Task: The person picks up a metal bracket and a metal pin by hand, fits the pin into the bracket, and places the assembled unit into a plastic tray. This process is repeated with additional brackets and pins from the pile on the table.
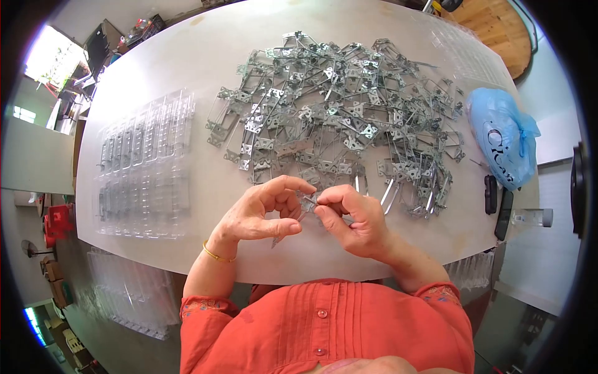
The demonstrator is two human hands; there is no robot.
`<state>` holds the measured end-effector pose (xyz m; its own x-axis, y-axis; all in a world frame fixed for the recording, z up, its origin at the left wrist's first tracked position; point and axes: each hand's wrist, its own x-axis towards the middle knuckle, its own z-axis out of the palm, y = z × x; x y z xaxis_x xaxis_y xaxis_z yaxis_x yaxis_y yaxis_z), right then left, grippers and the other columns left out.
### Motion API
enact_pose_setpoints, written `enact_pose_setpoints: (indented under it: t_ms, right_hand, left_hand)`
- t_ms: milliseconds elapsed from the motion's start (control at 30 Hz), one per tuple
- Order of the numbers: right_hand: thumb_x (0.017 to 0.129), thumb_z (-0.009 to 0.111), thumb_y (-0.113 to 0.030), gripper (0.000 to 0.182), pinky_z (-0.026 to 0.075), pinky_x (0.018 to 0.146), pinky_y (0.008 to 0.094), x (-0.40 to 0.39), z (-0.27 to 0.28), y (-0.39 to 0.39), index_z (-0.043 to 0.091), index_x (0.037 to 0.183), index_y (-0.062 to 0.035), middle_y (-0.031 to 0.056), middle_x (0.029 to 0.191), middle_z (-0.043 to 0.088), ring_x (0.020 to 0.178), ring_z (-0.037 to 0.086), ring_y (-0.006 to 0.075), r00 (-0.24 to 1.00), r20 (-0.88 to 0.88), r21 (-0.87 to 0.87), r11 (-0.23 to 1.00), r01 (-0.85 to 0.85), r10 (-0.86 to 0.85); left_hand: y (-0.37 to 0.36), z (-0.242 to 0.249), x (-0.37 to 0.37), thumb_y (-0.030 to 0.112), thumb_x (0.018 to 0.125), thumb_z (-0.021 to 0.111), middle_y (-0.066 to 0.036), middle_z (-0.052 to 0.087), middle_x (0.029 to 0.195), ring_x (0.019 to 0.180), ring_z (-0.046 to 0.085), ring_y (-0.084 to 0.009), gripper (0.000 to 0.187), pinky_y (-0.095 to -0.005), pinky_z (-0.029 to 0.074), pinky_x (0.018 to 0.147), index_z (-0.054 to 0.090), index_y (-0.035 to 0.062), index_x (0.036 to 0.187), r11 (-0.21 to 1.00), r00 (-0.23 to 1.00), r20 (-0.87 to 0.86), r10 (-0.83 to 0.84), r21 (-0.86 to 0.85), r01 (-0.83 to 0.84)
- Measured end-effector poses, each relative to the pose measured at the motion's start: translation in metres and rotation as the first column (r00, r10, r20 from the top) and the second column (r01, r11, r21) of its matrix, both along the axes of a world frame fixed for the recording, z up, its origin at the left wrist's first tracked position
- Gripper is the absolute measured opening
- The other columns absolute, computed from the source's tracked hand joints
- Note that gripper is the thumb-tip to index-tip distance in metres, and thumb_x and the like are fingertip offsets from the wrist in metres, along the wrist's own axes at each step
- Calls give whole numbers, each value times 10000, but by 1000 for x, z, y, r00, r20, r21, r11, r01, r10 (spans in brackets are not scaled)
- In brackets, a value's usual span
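My left hand (pixel 265 209) is curled around a small metal wire bracket (pixel 308 204), its thumb and index finger standing apart while the other fingers bend in against the metal. A pointed end of that piece shows below the thumb. From the other side, my right hand (pixel 355 218) pinches the same bracket between thumb and forefinger. Much of the bracket is hidden by the fingers. Just beyond both hands lies a wide heap of metal wire brackets (pixel 336 106) with flat punched plates, tangled together on the pale table (pixel 149 68).
Clear plastic trays (pixel 146 168) lie at the left, and more plastic trays (pixel 467 50) at the far right. A blue plastic bag (pixel 501 137), dark cases (pixel 491 194) and a clear bottle (pixel 531 217) are at the right edge. Stacked plastic packs (pixel 131 290) stand below left.
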<state>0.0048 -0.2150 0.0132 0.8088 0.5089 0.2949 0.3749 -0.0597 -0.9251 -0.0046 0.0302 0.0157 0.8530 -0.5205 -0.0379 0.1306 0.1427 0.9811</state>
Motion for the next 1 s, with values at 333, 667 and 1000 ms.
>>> enact_pose_setpoints:
  t_ms: [333,667,1000]
  right_hand:
    - [1026,626,-61,235,529,582,260,4,15,-1,563,1251,-33,49,754,695,655,675,86,976,-158,-19,987,-158,153]
    - [1040,622,-104,92,491,525,246,3,21,-6,561,1090,-58,16,681,667,622,655,64,881,-402,61,967,-246,250]
    - [973,698,-90,79,335,472,266,2,12,-4,625,980,-61,-25,602,530,524,414,35,976,-139,24,986,-168,169]
  left_hand:
    - [0,1,-1,152,808,883,-70,675,838,730,649,-135,626,-267,509,665,562,-49,1307,997,999,-28,-36,71,38]
    - [-4,7,-3,146,789,869,-40,672,780,680,630,-111,566,-266,483,612,582,1,1253,981,996,26,-91,176,85]
    - [-6,3,-7,179,760,846,-24,645,754,615,605,-143,473,-306,501,588,651,62,1175,940,967,184,-174,324,107]
